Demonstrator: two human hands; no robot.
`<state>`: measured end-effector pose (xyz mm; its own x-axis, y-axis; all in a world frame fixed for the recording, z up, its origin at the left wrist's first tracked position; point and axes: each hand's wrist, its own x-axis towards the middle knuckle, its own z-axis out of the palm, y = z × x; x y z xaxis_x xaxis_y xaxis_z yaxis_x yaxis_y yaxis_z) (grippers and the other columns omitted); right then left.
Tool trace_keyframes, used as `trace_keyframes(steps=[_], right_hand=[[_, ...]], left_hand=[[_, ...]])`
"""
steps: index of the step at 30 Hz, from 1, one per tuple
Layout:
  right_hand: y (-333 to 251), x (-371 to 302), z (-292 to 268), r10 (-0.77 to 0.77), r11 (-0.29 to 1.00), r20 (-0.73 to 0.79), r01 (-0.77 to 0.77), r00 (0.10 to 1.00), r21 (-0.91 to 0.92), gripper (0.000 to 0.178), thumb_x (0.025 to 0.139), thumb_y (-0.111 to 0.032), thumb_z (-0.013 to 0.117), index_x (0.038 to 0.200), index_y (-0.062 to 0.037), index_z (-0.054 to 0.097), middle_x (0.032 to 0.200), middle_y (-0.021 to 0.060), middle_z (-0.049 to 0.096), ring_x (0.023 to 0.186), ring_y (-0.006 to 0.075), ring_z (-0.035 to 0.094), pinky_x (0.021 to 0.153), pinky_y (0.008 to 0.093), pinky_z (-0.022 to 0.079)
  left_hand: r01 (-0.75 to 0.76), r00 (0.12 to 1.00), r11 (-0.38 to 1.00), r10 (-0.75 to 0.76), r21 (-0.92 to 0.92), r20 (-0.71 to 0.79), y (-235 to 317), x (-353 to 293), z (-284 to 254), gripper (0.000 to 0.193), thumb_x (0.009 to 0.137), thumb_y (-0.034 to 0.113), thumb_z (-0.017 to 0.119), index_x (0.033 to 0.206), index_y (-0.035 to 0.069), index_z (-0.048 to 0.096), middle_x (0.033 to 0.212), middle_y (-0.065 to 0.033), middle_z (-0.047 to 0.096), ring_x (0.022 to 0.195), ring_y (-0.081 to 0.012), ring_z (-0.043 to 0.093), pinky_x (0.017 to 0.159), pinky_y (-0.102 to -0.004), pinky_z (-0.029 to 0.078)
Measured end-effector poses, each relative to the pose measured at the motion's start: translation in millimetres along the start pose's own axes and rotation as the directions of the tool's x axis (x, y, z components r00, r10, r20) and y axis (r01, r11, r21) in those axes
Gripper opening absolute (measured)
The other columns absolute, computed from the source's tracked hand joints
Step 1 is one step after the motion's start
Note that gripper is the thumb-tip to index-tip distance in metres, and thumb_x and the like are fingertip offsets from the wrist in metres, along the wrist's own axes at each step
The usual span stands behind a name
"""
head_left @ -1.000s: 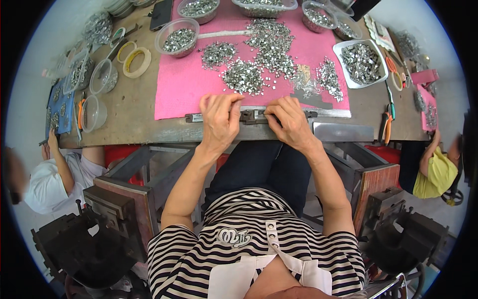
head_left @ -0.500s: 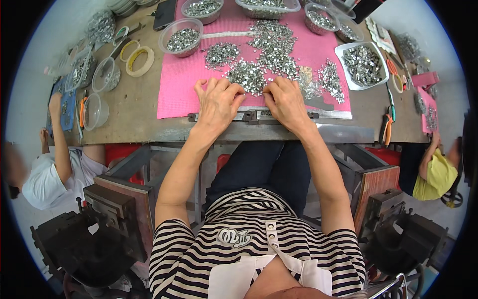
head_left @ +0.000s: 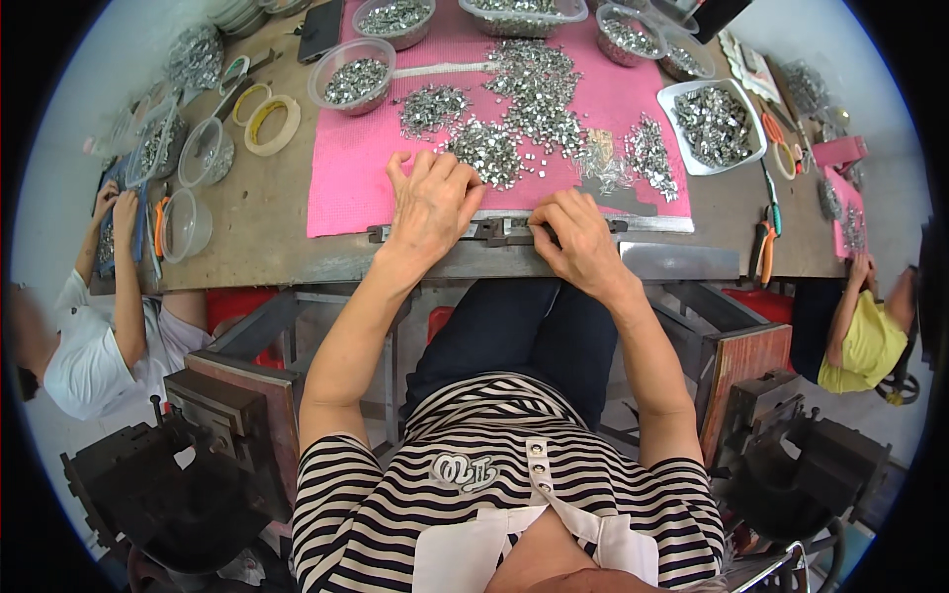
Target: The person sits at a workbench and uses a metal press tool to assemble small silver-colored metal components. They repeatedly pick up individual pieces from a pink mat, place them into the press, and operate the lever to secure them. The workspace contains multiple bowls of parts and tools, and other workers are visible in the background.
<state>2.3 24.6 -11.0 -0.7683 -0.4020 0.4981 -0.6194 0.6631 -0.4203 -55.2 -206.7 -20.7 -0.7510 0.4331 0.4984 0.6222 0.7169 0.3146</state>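
Note:
Small shiny metal pieces [head_left: 482, 153] lie heaped on a pink mat [head_left: 346, 188] just beyond my hands. At the near edge of the mat runs a dark metal fixture [head_left: 504, 230] on a steel bar. My left hand [head_left: 432, 203] is over the fixture's left part, thumb and index finger closed together near the heap; what they hold, if anything, is too small to make out. My right hand [head_left: 578, 237] is at the fixture's right part, its thumb and fingertips pinched against it. Whatever lies between those fingers is hidden. A few thin pins [head_left: 599, 158] lie in a bunch beyond my right hand.
Clear tubs [head_left: 351, 77] of metal pieces stand along the far side, and a white tray [head_left: 712, 127] at the right. Tape rolls [head_left: 273, 126] lie at left; orange-handled pliers [head_left: 761, 252] at right. A person in white [head_left: 99, 341] and one in yellow [head_left: 865, 341] work at either side.
My right hand has drawn back from the near edge of the heap to the fixture. The left hand stays nearly in place. At the left, the other person's hands have come together.

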Motion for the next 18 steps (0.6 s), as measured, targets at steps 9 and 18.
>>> trace_keyframes(steps=[9, 18], right_hand=[[1.2, 3.0, -4.6, -0.061, 0.998, 0.051, 0.063, 0.997, -0.031, 0.013, 0.082, -0.001, 0.072, 0.091, -0.0029, 0.063, 0.089, 0.0089, 0.059, 0.083, 0.0277, 0.058, 0.079, 0.0395, 0.044], [17.4, 35.3, 17.4, -0.001, 0.998, 0.047, 0.004, 0.999, -0.064, 0.025, 0.086, -0.002, 0.071, 0.109, -0.0090, 0.076, 0.088, 0.0071, 0.058, 0.086, 0.0269, 0.058, 0.081, 0.0400, 0.045]], left_hand=[[-0.001, 1.000, 1.000, 0.001, 0.007, 0.002, -0.8, 1.5, 4.1, 0.012, 0.088, 0.019, 0.079, 0.090, 0.011, 0.070, 0.086, -0.0003, 0.061, 0.090, -0.0223, 0.057, 0.103, -0.0547, 0.031], [-0.020, 1.000, 1.000, 0.020, -0.007, 0.012, -2.0, 0.9, 2.5, 0.009, 0.090, 0.017, 0.076, 0.095, 0.013, 0.070, 0.090, -0.0002, 0.061, 0.094, -0.0222, 0.058, 0.104, -0.0559, 0.031]])
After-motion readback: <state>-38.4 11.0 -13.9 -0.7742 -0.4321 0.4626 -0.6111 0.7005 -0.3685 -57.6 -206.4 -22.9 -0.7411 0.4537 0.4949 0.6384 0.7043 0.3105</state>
